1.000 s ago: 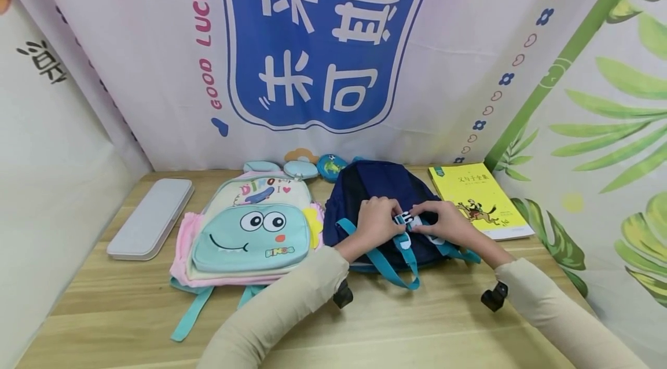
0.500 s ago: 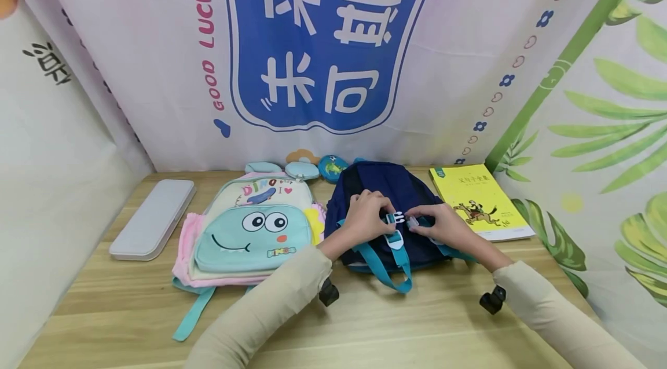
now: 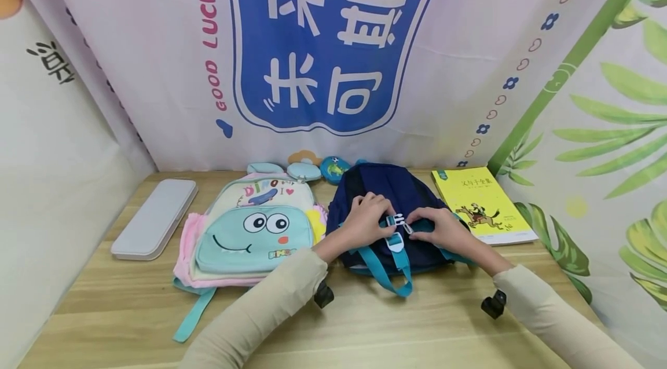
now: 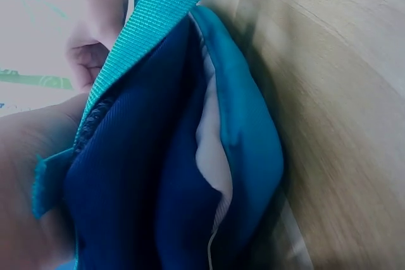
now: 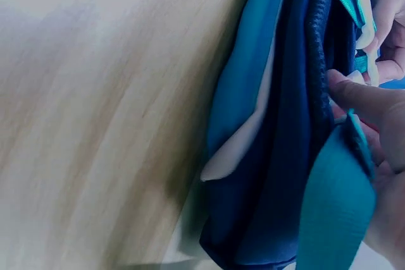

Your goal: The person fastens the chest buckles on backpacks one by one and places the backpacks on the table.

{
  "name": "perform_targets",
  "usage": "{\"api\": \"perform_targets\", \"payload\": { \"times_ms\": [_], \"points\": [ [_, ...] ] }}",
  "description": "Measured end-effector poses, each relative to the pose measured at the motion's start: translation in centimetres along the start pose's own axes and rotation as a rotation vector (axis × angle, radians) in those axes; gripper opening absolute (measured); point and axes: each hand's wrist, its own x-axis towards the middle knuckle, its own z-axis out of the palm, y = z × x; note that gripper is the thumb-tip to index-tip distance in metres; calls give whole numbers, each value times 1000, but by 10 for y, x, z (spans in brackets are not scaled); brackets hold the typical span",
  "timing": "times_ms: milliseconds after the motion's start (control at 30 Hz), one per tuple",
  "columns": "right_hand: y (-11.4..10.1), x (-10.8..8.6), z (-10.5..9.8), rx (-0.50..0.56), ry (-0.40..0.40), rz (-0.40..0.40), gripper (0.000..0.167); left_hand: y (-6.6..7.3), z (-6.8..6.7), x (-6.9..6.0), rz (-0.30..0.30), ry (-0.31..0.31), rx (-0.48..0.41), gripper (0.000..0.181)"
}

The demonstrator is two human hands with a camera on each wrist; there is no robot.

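Observation:
A navy backpack with teal straps lies on the table, its strap side up. My left hand pinches the pronged white buckle half on a teal strap. Close on its right, my right hand holds the other, pale buckle half between thumb and fingers. The two halves are very near each other; whether they touch I cannot tell. In the right wrist view the thumb of my right hand lies over the bag, and a teal strap hangs below it.
Left of the navy bag lies a pink and mint dinosaur backpack, with a white case farther left. A yellow book lies to the right. Small round pouches sit at the back by the curtain.
Over the last second my left hand has shifted slightly left with its buckle half. The halves, close together at first, parted a little and are now nearer again, the right one tilted.

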Motion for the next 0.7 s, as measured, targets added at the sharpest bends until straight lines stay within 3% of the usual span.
{"api": "perform_targets", "payload": {
  "times_ms": [500, 700],
  "points": [
    [5, 2, -9, 44, 9, -136, 22, 0, -1, 1, 19, -37, 7, 19],
    [5, 2, -12, 22, 28, -149, 19, 0, -2, 0, 18, -33, 21, 18]
  ]
}}
